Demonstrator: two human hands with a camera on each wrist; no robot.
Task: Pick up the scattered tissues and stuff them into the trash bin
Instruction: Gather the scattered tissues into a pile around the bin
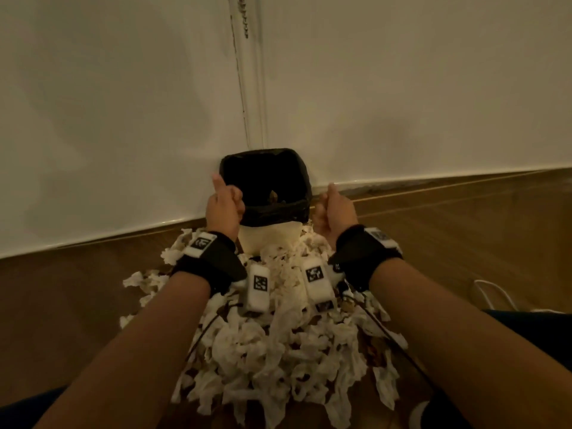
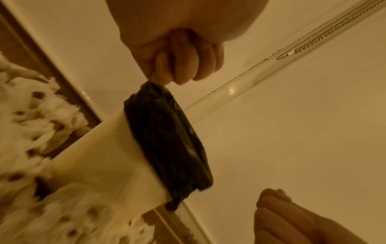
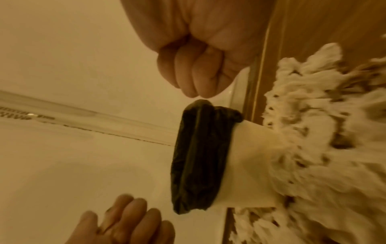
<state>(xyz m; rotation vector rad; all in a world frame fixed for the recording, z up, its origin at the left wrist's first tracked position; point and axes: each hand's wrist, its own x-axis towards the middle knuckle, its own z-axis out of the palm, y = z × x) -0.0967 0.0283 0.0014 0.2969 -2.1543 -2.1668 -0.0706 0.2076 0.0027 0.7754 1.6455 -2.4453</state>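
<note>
A small cream trash bin point(image 1: 268, 239) with a black bag point(image 1: 263, 184) folded over its rim stands on the wooden floor point(image 1: 464, 243) in the corner, against the white wall point(image 1: 123, 119). A thick heap of crumpled white tissues point(image 1: 278, 342) lies on the floor in front of the bin, touching its base and spreading back between the person's forearms.

The left hand point(image 1: 223, 205) is raised just beside the bin's left rim, its grip a closed fist with the thumb pointing up, holding nothing; in the left wrist view its curled fingers point(image 2: 183, 66) sit right at the bag's edge, though whether they touch it I cannot tell. The right hand point(image 1: 335, 212) hovers just beside the bin's right rim, fingers likewise curled in on an empty grip, thumb up. A white cable point(image 1: 492, 292) lies on the floor at the right
</note>
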